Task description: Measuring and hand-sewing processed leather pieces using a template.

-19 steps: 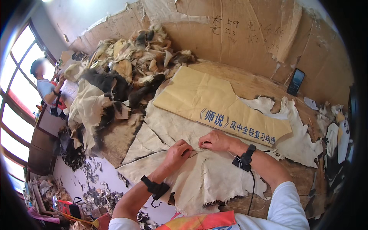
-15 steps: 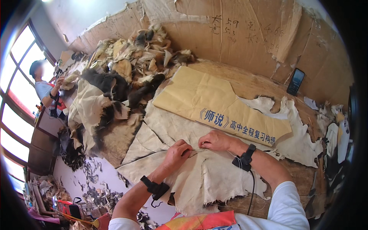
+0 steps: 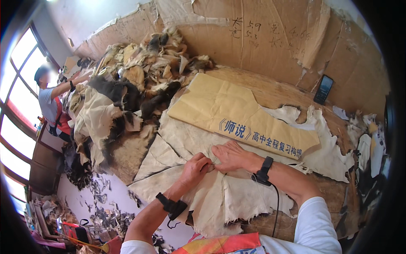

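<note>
A pale hide (image 3: pixel 203 135) lies spread before me, its skin side up, with dark-edged slits running toward its middle. My left hand (image 3: pixel 197 169) is closed, thumb and fingers pinching the hide along one of these lines. Right against it, my right hand (image 3: pixel 231 155) bends over the same spot, fingers pressed together; what they hold is hidden. A thin white thread (image 3: pixel 256 188) trails below my right wrist across the hide. Partly covering the hide's far side is a tan paper pattern (image 3: pixel 237 110) with blue printing.
Piled furs and hide scraps (image 3: pixel 135 76) rise at the far left, where a person (image 3: pixel 55 99) reaches into them. A phone (image 3: pixel 323 89) leans against the cardboard wall (image 3: pixel 270 42). More scraps (image 3: pixel 367 144) lie at the right edge; dark trimmings (image 3: pixel 101 211) litter the floor.
My right hand has moved left and closed up against my left hand, covering the gap between them. The person at the left has stretched their arms toward the pile.
</note>
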`<move>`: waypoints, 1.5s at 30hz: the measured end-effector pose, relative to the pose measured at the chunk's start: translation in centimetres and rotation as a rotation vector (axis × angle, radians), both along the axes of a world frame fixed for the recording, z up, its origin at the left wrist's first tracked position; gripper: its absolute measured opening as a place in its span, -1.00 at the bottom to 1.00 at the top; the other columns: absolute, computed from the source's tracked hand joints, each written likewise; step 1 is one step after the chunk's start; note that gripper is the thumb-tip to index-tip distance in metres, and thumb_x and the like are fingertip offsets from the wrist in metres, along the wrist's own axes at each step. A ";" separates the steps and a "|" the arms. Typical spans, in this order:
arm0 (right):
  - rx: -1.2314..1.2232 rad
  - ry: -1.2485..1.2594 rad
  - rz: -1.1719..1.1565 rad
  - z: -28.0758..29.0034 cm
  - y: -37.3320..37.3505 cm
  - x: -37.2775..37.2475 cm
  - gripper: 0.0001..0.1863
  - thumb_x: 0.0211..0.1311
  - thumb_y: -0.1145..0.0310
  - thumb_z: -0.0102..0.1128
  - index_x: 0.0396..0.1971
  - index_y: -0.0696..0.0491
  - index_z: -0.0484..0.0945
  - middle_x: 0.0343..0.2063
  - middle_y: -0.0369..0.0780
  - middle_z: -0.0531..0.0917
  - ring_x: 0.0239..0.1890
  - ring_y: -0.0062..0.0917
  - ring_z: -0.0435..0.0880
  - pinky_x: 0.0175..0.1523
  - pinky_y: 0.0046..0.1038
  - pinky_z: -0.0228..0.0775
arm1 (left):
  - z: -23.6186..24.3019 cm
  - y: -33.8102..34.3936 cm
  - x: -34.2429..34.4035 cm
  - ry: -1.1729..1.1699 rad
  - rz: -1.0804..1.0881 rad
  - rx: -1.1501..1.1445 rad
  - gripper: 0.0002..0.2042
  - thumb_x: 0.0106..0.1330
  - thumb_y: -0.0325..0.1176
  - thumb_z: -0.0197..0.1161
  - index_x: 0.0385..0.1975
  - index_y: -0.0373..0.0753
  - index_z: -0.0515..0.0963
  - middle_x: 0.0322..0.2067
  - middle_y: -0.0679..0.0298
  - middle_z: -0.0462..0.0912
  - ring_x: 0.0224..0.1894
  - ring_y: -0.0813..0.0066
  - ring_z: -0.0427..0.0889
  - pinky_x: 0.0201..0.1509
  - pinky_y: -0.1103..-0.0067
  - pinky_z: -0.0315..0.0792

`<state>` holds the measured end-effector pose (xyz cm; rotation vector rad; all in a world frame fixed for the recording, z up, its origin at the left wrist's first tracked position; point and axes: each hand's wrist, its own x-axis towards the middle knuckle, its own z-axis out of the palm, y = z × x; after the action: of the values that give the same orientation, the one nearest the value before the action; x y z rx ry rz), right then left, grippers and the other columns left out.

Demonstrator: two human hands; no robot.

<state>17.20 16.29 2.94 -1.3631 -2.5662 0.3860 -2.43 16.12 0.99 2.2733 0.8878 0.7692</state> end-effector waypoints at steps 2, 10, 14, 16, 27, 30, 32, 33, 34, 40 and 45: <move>0.003 -0.019 -0.011 0.2 0.1 -0.3 -0.57 -0.09 0.07 0.12 -0.44 0.17 0.34 -0.48 0.00 0.56 -0.36 -0.09 0.56 -0.25 -0.14 0.30 | -0.1 0.1 0.0 -0.007 -0.002 0.008 -0.88 0.05 -0.57 0.16 -0.39 -0.26 0.54 -0.44 0.18 0.48 -0.37 0.22 0.53 -0.32 0.47 0.43; -0.024 -0.013 -0.028 0.6 0.0 -1.0 -0.64 -0.18 0.17 0.11 -0.48 0.17 0.39 -0.51 -0.02 0.58 -0.39 -0.13 0.58 -0.26 -0.20 0.32 | -0.1 0.1 0.2 -0.073 -0.022 -0.034 -0.93 0.08 -0.47 0.20 -0.44 -0.28 0.51 -0.44 0.15 0.48 -0.35 0.15 0.52 -0.31 0.42 0.42; -0.024 -0.015 -0.039 0.8 -0.1 -1.2 -0.67 -0.20 0.18 0.11 -0.49 0.15 0.40 -0.52 -0.04 0.59 -0.39 -0.15 0.58 -0.25 -0.22 0.32 | -0.1 0.0 0.1 -0.081 -0.016 -0.057 -0.93 0.08 -0.48 0.21 -0.44 -0.28 0.51 -0.44 0.15 0.48 -0.36 0.14 0.52 -0.31 0.41 0.42; -0.106 -0.052 -0.018 1.4 -0.1 -1.2 -0.65 -0.12 0.20 0.07 -0.40 0.16 0.38 -0.45 0.02 0.58 -0.33 -0.11 0.57 -0.17 -0.20 0.30 | -0.3 0.1 0.1 -0.079 -0.016 -0.049 -0.92 0.07 -0.49 0.21 -0.44 -0.27 0.51 -0.44 0.15 0.48 -0.37 0.15 0.52 -0.32 0.41 0.42; 0.020 0.045 -0.004 0.0 0.0 -0.7 -0.70 -0.21 0.21 0.15 -0.50 0.09 0.39 -0.56 -0.11 0.58 -0.45 -0.19 0.58 -0.33 -0.26 0.34 | -0.9 0.3 0.2 -0.114 -0.009 -0.084 -0.90 0.03 -0.57 0.19 -0.44 -0.27 0.53 -0.45 0.16 0.48 -0.37 0.16 0.53 -0.33 0.43 0.42; 0.032 0.053 0.007 -0.1 0.0 -0.7 -0.72 -0.19 0.22 0.15 -0.50 0.09 0.39 -0.56 -0.11 0.58 -0.45 -0.19 0.58 -0.33 -0.24 0.34 | -1.0 0.4 0.0 -0.110 -0.007 -0.080 -0.89 0.02 -0.58 0.19 -0.43 -0.28 0.53 -0.46 0.16 0.48 -0.38 0.16 0.53 -0.33 0.44 0.42; 0.044 0.056 0.013 -0.3 0.0 -0.7 -0.73 -0.18 0.24 0.14 -0.50 0.09 0.40 -0.56 -0.11 0.58 -0.45 -0.18 0.58 -0.32 -0.23 0.35 | -1.1 0.5 0.1 -0.107 -0.010 -0.070 -0.89 0.02 -0.58 0.19 -0.43 -0.28 0.53 -0.46 0.16 0.48 -0.38 0.16 0.53 -0.33 0.44 0.42; 0.031 0.092 0.033 -0.6 0.0 -0.8 -0.76 -0.16 0.26 0.13 -0.51 0.09 0.39 -0.56 -0.11 0.58 -0.45 -0.18 0.58 -0.32 -0.21 0.35 | -1.1 0.5 0.1 -0.113 -0.005 -0.060 -0.89 0.02 -0.58 0.20 -0.43 -0.28 0.54 -0.47 0.16 0.49 -0.38 0.16 0.53 -0.34 0.44 0.42; 0.015 0.129 0.052 -0.7 -0.2 -0.9 -0.78 -0.15 0.28 0.12 -0.52 0.09 0.39 -0.56 -0.10 0.58 -0.46 -0.17 0.58 -0.32 -0.20 0.36 | -1.0 0.4 0.2 -0.119 0.000 -0.054 -0.89 0.02 -0.58 0.20 -0.44 -0.28 0.54 -0.47 0.16 0.49 -0.39 0.16 0.53 -0.34 0.45 0.42; -0.015 -0.018 0.069 0.2 -0.9 -1.4 -0.73 -0.04 0.37 0.02 -0.31 0.16 0.35 -0.57 -0.04 0.59 -0.41 -0.19 0.61 -0.36 -0.16 0.36 | -0.7 0.5 0.3 -0.111 0.032 -0.062 -0.87 -0.02 -0.62 0.19 -0.45 -0.30 0.56 -0.49 0.15 0.51 -0.43 0.23 0.55 -0.35 0.50 0.42; 0.124 -0.066 0.084 -0.4 -1.8 -1.8 -0.67 0.03 0.37 0.04 -0.20 0.20 0.33 -0.59 -0.08 0.57 -0.47 -0.24 0.58 -0.27 -0.23 0.34 | -0.9 0.9 0.2 -0.093 0.037 -0.063 -0.90 -0.01 -0.54 0.23 -0.45 -0.28 0.56 -0.49 0.16 0.52 -0.42 0.20 0.55 -0.34 0.47 0.42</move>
<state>15.41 14.47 2.52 -1.2485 -2.6584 0.1945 -2.23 17.01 0.14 2.1542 0.9003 0.8445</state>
